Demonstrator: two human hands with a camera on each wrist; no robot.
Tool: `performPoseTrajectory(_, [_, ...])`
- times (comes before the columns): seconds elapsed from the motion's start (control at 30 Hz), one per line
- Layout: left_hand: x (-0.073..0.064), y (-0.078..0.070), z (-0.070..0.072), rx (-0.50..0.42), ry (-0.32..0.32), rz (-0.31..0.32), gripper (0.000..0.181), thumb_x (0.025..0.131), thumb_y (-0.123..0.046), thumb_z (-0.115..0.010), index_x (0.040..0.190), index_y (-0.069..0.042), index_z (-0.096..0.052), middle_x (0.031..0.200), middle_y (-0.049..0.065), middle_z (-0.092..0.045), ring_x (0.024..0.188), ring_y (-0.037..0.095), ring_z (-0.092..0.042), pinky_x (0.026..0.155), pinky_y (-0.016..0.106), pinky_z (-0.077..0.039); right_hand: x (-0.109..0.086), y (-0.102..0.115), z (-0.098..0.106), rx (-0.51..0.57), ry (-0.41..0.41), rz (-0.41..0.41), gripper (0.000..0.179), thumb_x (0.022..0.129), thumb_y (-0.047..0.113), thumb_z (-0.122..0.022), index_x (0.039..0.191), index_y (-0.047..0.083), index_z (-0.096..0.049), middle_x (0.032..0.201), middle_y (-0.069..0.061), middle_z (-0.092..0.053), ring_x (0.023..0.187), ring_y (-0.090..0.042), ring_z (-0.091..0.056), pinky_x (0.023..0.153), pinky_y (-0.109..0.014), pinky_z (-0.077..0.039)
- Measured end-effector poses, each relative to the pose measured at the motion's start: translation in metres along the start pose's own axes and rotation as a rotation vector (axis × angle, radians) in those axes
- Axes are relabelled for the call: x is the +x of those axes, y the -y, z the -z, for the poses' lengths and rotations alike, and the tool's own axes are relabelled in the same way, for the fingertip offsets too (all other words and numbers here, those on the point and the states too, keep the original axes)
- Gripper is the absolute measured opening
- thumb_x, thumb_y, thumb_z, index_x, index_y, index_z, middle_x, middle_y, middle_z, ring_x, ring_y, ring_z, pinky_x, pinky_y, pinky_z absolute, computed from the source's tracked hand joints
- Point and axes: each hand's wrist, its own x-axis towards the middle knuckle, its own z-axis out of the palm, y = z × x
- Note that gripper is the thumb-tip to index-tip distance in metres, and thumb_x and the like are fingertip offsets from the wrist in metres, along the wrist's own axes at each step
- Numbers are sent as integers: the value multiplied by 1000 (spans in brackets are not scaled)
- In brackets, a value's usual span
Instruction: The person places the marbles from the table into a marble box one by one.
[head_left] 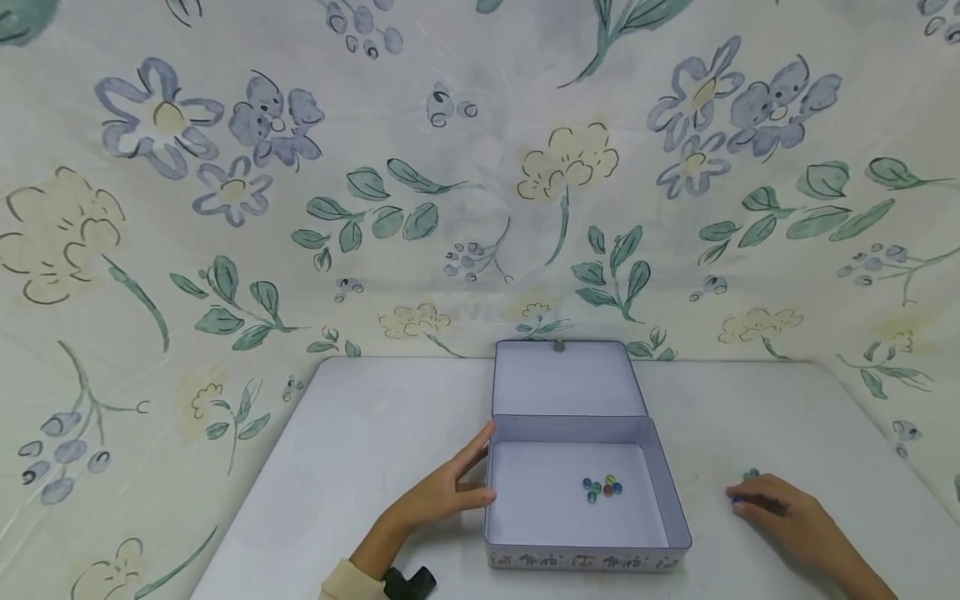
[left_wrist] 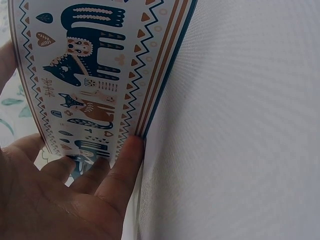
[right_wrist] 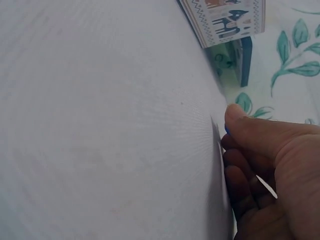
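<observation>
An open metal box [head_left: 585, 560] with animal patterns along its sides stands on the white table, its lid [head_left: 567, 379] tipped back. Several glass marbles [head_left: 608, 490] in green, blue, red and yellow lie together on its floor. My left hand [head_left: 438, 493] rests against the box's left wall with spread fingers; in the left wrist view its fingertips [left_wrist: 131, 147] touch the printed side. To the right of the box, my right hand [head_left: 787, 508] pinches a blue marble [head_left: 737, 499] between thumb and fingers, close over the table. Mostly hidden by the fingers, that marble [right_wrist: 227, 129] shows as a blue sliver.
A few more marbles [head_left: 751, 473] lie on the table just beyond the right hand. Floral cloth [head_left: 480, 192] hangs behind and beside the white table [head_left: 315, 467]. A black wrist device [head_left: 409, 582] sits near the left sleeve.
</observation>
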Motion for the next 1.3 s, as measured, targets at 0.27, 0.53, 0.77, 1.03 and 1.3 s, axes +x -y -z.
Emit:
performPoseTrajectory(0.27, [0, 0, 1, 2, 3, -4, 91, 95, -40, -65, 162, -28, -4, 169, 7, 4, 151, 49, -14, 113, 55, -42, 2, 3, 3, 40, -2, 23, 18, 85, 17, -79, 103, 19, -76, 101, 21, -71, 95, 21, -55, 78, -1, -46])
performPoseTrajectory(0.53, [1, 0, 0, 5, 4, 8, 91, 95, -38, -65, 162, -29, -4, 169, 6, 4, 152, 48, -14, 113, 56, -42, 7, 12, 7, 76, 7, 73, 18, 86, 10, -77, 103, 13, -76, 99, 8, -75, 94, 19, -58, 76, -2, -49])
performPoseTrajectory(0.77, [1, -1, 0, 3, 0, 12, 90, 95, -37, -66, 162, -31, -5, 170, 3, 4, 152, 47, -14, 114, 56, -41, 23, 26, 26, 208, 38, 81, 20, 93, 7, -69, 112, 4, -72, 107, 11, -74, 97, 14, -62, 76, -7, -54])
performPoseTrajectory(1.03, [0, -1, -1, 2, 7, 8, 91, 95, -38, -66, 162, -29, -5, 170, 4, 3, 152, 47, -14, 113, 57, -41, 45, 47, 35, 196, 73, 155, 20, 93, 7, -69, 112, 5, -72, 100, 14, -71, 86, 1, -66, 69, -16, -57])
performPoseTrajectory(1.3, [0, -2, 0, 12, -5, 11, 90, 95, -37, -66, 162, -32, -5, 170, 5, 1, 152, 47, -15, 113, 56, -42, 73, 77, 34, 197, 116, 252, 22, 93, 8, -69, 114, 15, -72, 101, 10, -70, 92, -1, -67, 76, -15, -58])
